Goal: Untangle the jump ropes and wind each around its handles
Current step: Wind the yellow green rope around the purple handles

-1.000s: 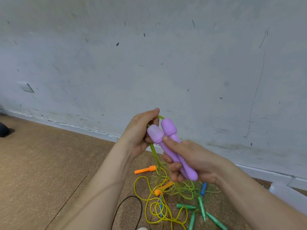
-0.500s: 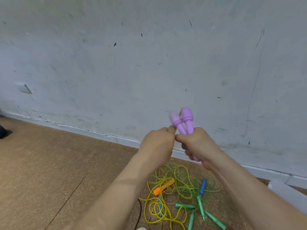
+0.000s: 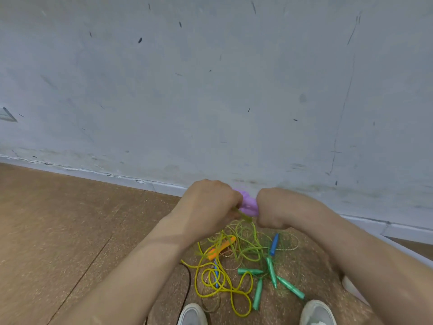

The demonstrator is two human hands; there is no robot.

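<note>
Now: right hand (image 3: 278, 208) fisted round paired purple plastic jump-rope handles (image 3: 248, 204); left hand (image 3: 210, 202), just beside, pinches their yellow-green cord (image 3: 244, 217). Tangled coloured ropes (image 3: 248, 250) on floor below both hands.

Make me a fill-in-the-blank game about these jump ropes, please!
1. The right hand grips handles coloured ___, and the left hand pinches their rope.
2. The tangled pile lies on the ___ in front of two shoes.
3. The green handles in the pile number ___.
4. The looping rope nearest the shoes is coloured ___.
Missing words: purple; floor; four; yellow.
</note>
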